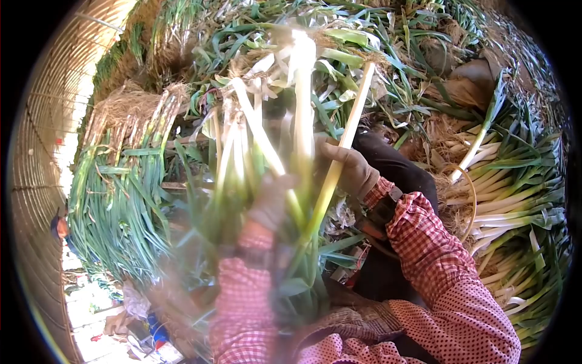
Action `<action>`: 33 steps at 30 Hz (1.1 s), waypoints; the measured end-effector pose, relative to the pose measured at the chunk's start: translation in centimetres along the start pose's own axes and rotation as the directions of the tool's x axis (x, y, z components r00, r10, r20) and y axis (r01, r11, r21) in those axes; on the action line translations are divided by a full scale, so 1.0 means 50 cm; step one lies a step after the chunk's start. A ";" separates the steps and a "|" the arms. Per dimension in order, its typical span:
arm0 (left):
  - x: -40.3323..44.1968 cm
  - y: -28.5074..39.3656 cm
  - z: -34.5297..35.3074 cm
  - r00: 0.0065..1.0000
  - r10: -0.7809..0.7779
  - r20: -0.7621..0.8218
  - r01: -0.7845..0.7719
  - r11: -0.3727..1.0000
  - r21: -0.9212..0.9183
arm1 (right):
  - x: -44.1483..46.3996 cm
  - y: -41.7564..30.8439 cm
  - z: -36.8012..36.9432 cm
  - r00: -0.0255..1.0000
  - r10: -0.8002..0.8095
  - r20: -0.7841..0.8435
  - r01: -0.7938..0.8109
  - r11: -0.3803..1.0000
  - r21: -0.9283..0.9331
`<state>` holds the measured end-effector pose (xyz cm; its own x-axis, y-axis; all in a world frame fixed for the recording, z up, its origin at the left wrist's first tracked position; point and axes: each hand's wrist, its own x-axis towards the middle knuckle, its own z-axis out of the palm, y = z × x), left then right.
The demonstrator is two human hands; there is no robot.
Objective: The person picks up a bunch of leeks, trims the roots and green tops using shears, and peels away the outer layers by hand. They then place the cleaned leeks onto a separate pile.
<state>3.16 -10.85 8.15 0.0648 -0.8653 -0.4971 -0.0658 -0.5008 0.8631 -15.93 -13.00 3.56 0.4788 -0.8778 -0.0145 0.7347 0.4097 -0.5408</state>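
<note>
My right hand (pixel 351 170), in a light glove, is closed round a peeled green onion (pixel 356 112) that leans right, its white end up and its green leaves down. My left hand (pixel 270 197) is smeared by motion; it looks closed round the green stalks. Another white green onion (pixel 257 127) slants down to it. Between the two hands stands a thick, overexposed white stalk (pixel 303 103). Several more green onions (pixel 227 145) rise behind my left hand, blurred lower down.
A bunch of rooted green onions (pixel 124 164) lies at the left. At the right is a pile of white-stalked ones (pixel 497 200), with a thin hoop (pixel 470 206) beside it. Stripped leaves (pixel 242 36) cover the ground ahead. A curved ribbed wall (pixel 45 121) runs along the left.
</note>
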 end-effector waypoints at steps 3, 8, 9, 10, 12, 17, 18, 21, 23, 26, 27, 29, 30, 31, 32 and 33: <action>0.017 -0.004 -0.010 0.999 0.009 0.039 -0.008 1.000 -0.010 | 0.004 0.008 -0.025 0.999 0.014 0.032 -0.015 0.999 0.036; 0.087 -0.074 -0.043 0.997 -0.004 0.077 -0.001 0.998 0.057 | 0.006 0.001 -0.025 0.987 -0.030 -0.158 -0.007 0.974 -0.226; 0.083 -0.074 -0.032 1.000 -0.020 0.015 0.019 0.998 0.056 | -0.004 -0.006 -0.014 0.971 -0.072 -0.229 0.015 0.970 -0.242; 0.075 -0.066 -0.017 0.999 -0.028 -0.019 0.030 0.995 0.099 | -0.012 -0.009 -0.007 0.948 -0.113 -0.297 0.034 0.965 -0.259; 0.061 -0.047 0.005 0.995 -0.035 -0.096 0.053 0.982 0.184 | -0.009 0.000 -0.020 0.934 -0.165 -0.317 0.039 0.929 -0.368; 0.106 -0.097 -0.020 0.995 0.082 0.051 -0.096 0.889 0.447 | -0.004 -0.018 -0.022 0.946 -0.065 -0.318 -0.010 0.973 -0.229; 0.097 -0.087 -0.018 0.994 0.069 0.086 -0.099 0.900 0.425 | -0.004 -0.022 -0.027 0.947 -0.050 -0.317 -0.023 0.975 -0.223; 0.073 -0.052 0.007 0.993 0.064 0.096 -0.105 0.844 0.526 | 0.001 -0.012 -0.031 0.879 0.011 -0.477 -0.086 0.987 -0.137; 0.083 -0.053 0.021 0.996 0.074 0.051 -0.090 0.858 0.506 | -0.003 -0.018 -0.026 0.856 -0.064 -0.513 -0.037 0.982 -0.184; 0.140 -0.088 0.030 0.984 0.148 -0.099 -0.096 0.909 0.407 | 0.004 -0.002 -0.040 0.814 -0.168 -0.556 -0.034 0.942 -0.335; 0.156 -0.102 0.028 0.978 0.172 -0.116 -0.100 0.880 0.464 | 0.008 0.009 -0.043 0.798 -0.192 -0.571 -0.027 0.935 -0.353; 0.149 -0.079 0.048 0.966 0.217 -0.140 -0.100 0.814 0.572 | 0.008 0.012 -0.049 0.784 -0.174 -0.596 -0.024 0.951 -0.309; 0.141 -0.065 0.055 0.968 0.199 -0.152 -0.071 0.801 0.594 | 0.006 0.012 -0.052 0.786 -0.129 -0.604 -0.028 0.969 -0.244; 0.127 -0.041 0.064 0.969 0.182 -0.165 -0.042 0.786 0.616 | 0.003 0.013 -0.054 0.788 -0.083 -0.610 -0.032 0.984 -0.176; 0.123 -0.027 0.068 0.970 0.168 -0.178 -0.016 0.769 0.639 | 0.003 0.013 -0.051 0.799 -0.016 -0.601 -0.044 0.995 -0.085; 0.136 -0.036 0.061 0.966 0.191 -0.172 -0.042 0.777 0.629 | 0.000 0.013 -0.057 0.837 0.038 -0.546 -0.050 0.999 -0.006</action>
<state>0.70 -15.91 2.95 0.2213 -0.9279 -0.3001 -0.6797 -0.3674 0.6348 -16.80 -13.45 0.83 0.1664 -0.8544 -0.4922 0.7067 0.4515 -0.5448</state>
